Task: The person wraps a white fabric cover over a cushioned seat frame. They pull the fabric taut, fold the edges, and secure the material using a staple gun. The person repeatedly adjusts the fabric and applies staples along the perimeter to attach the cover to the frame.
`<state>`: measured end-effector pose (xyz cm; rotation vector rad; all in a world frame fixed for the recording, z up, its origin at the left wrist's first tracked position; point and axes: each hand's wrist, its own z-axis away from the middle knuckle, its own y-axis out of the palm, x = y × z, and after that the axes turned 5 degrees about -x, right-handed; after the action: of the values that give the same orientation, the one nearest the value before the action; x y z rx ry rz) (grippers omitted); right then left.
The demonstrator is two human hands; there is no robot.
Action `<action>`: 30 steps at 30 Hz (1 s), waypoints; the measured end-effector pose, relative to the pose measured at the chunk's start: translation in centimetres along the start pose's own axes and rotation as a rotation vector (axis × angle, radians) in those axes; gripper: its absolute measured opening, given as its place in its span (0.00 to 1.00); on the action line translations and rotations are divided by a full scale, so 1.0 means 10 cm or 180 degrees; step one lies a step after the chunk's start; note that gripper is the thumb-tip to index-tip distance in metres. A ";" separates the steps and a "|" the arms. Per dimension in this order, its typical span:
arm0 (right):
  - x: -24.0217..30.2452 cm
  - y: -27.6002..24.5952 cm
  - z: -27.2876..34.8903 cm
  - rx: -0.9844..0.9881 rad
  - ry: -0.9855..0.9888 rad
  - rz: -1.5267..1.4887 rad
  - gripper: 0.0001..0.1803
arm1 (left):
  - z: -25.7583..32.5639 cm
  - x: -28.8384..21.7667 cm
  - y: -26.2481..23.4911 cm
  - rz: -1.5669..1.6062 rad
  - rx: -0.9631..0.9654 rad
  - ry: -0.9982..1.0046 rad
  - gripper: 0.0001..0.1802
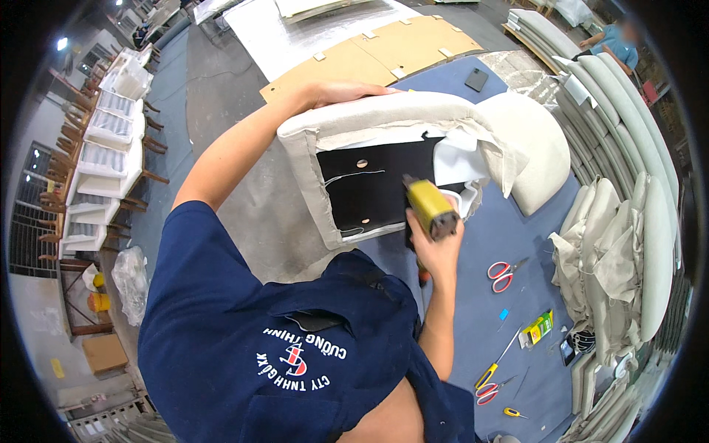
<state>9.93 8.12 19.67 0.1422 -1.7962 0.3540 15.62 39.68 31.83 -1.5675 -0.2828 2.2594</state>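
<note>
A cream upholstered chair back point(384, 114) stands on the blue work table, its hollow side toward me. Inside it are a black backing panel point(354, 188) with two holes, loose white thread and white padding point(456, 159). My left hand point(347, 91) lies along its far upper edge with the fingers stretched out; the fingertips are partly hidden. My right hand point(437, 247) is wrapped round the grip of a yellow and black staple gun point(428, 203). The gun's nose is in front of the black panel; whether it touches, I cannot tell.
Right of me on the table point(473, 332) lie red-handled scissors point(502, 276), more scissors point(489, 391), a yellow screwdriver point(487, 375) and a green-yellow box point(537, 330). A rounded cream cushion point(535, 151) leans beside the chair back. Fabric pieces point(602, 251) pile up at the right; a person point(619, 48) is beyond.
</note>
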 end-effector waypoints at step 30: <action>-1.85 -1.56 1.87 -0.1104 0.2015 0.2758 0.32 | -0.39 1.23 -0.84 0.0582 -0.0641 -0.0939 0.30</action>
<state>1.78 -14.15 0.38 -0.9220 -1.1726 0.6019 17.06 52.18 22.99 -1.3971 -0.4768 2.6813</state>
